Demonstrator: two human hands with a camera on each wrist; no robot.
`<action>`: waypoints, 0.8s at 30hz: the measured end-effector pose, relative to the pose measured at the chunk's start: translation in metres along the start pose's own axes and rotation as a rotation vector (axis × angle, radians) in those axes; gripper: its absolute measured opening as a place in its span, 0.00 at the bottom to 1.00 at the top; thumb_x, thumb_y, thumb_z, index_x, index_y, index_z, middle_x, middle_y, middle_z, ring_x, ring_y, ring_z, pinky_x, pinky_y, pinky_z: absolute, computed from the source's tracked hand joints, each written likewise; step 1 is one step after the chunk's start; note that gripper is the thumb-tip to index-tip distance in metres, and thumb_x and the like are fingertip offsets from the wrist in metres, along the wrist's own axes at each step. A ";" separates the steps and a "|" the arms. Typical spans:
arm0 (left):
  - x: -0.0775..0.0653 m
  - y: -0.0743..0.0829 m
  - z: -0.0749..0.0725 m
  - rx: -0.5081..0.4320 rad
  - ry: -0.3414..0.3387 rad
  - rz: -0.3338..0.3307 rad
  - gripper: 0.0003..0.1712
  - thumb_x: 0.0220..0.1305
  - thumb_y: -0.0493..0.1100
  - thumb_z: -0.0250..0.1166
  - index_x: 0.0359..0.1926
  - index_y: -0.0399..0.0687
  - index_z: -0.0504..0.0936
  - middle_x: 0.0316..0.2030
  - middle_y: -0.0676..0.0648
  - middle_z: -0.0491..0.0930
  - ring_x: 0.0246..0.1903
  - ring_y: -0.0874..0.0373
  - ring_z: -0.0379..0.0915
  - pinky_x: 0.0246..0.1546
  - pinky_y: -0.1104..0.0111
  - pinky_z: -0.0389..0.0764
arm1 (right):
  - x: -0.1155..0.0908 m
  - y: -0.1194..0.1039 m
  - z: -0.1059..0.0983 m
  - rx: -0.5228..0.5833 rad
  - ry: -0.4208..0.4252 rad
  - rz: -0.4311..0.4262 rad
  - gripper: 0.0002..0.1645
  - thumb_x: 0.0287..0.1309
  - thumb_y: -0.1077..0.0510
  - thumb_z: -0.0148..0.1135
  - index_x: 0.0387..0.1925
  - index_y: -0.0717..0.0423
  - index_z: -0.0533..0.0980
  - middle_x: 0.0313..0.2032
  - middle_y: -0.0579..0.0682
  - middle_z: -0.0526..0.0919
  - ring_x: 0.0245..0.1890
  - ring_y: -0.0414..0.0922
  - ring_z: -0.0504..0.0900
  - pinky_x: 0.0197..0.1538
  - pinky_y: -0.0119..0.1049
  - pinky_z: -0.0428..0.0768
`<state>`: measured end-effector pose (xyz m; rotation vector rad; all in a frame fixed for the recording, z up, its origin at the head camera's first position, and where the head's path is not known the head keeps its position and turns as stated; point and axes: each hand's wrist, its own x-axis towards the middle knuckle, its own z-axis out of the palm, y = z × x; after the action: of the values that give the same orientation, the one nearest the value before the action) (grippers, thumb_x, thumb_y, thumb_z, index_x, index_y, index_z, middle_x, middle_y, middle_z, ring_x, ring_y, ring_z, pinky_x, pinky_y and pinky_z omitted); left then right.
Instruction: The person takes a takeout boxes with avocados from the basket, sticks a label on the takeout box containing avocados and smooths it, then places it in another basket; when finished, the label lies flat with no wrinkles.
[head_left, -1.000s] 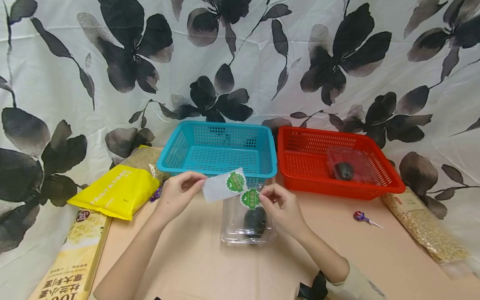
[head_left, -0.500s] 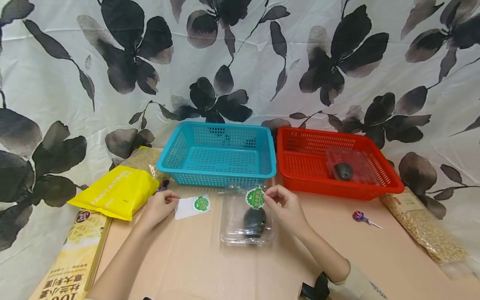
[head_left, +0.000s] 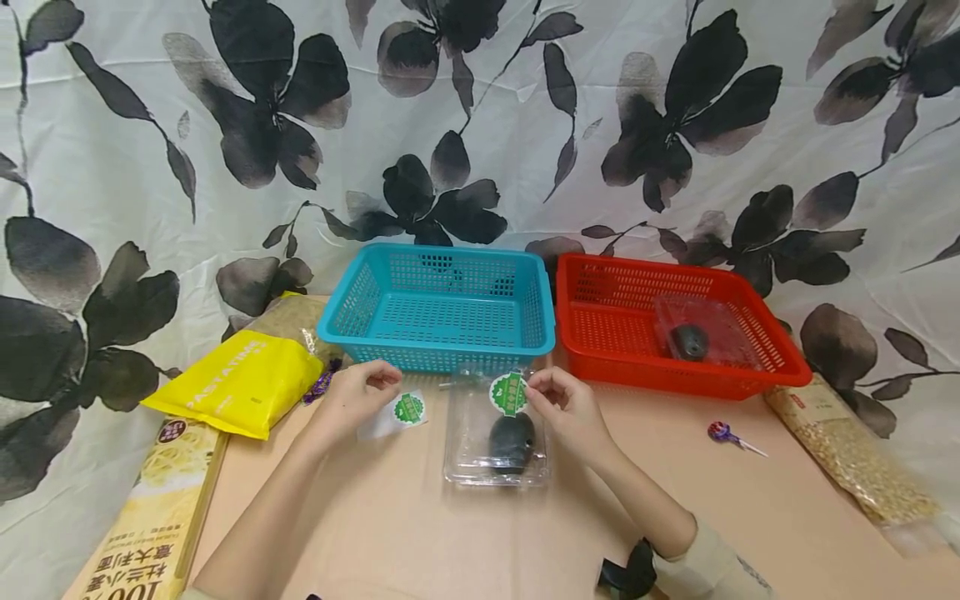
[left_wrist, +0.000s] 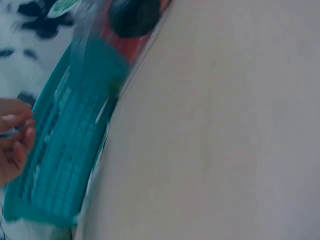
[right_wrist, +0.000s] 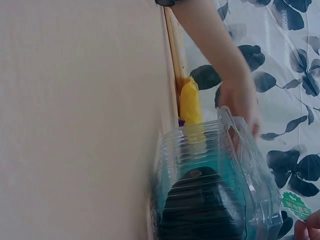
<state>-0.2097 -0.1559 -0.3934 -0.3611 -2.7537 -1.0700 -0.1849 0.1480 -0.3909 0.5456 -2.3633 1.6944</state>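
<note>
In the head view, my right hand pinches a green and white sticker by its edge, above a clear plastic box. Inside the box lies a dark green avocado, whose stem end shows in the right wrist view. My left hand hovers left of the box with loosely bent fingers and nothing visible in them. Just below and right of it, a white backing paper with another green sticker lies on the table, partly hidden by that hand.
Behind the box stand a blue basket and a red basket, the red one holding another boxed avocado. Yellow bag and pasta box lie left. Right are a lollipop and a grain bag.
My left hand has carried the backing paper left and down to the table, let go of it, and lifted slightly. The right hand keeps the sticker over the box, nearly still.
</note>
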 end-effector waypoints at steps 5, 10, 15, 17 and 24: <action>0.004 0.059 0.015 -0.089 -0.040 0.137 0.08 0.55 0.47 0.62 0.36 0.52 0.80 0.35 0.55 0.79 0.35 0.61 0.74 0.39 0.63 0.75 | 0.002 -0.016 0.005 0.031 -0.008 0.043 0.05 0.53 0.63 0.59 0.33 0.60 0.74 0.29 0.53 0.77 0.28 0.42 0.73 0.31 0.29 0.73; 0.009 0.084 0.036 -0.197 -0.084 0.165 0.06 0.56 0.49 0.61 0.34 0.55 0.80 0.30 0.58 0.79 0.33 0.65 0.74 0.37 0.64 0.76 | 0.003 -0.029 0.010 0.037 -0.016 0.056 0.05 0.53 0.67 0.57 0.34 0.65 0.73 0.29 0.57 0.77 0.27 0.42 0.72 0.31 0.28 0.73; 0.010 0.085 0.049 -0.217 -0.061 0.131 0.04 0.56 0.48 0.62 0.29 0.56 0.81 0.24 0.62 0.78 0.28 0.68 0.72 0.29 0.71 0.73 | 0.006 -0.017 0.012 0.029 -0.027 0.072 0.06 0.52 0.66 0.58 0.34 0.63 0.74 0.27 0.56 0.77 0.26 0.42 0.72 0.28 0.27 0.70; 0.011 0.085 0.051 -0.210 -0.052 0.123 0.03 0.55 0.47 0.62 0.29 0.57 0.82 0.23 0.62 0.78 0.27 0.68 0.72 0.27 0.72 0.73 | 0.007 -0.009 0.013 0.018 -0.032 0.085 0.06 0.52 0.65 0.59 0.34 0.62 0.75 0.27 0.55 0.78 0.26 0.42 0.72 0.28 0.26 0.71; 0.015 0.083 0.056 -0.161 -0.071 0.087 0.02 0.53 0.47 0.63 0.28 0.58 0.83 0.22 0.62 0.78 0.26 0.67 0.71 0.26 0.72 0.73 | 0.011 0.006 0.013 -0.040 -0.026 0.128 0.08 0.49 0.63 0.62 0.34 0.59 0.76 0.26 0.52 0.79 0.26 0.43 0.74 0.30 0.27 0.75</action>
<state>-0.2047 -0.0566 -0.3773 -0.5449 -2.6914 -1.2834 -0.1961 0.1354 -0.3968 0.4209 -2.4939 1.6964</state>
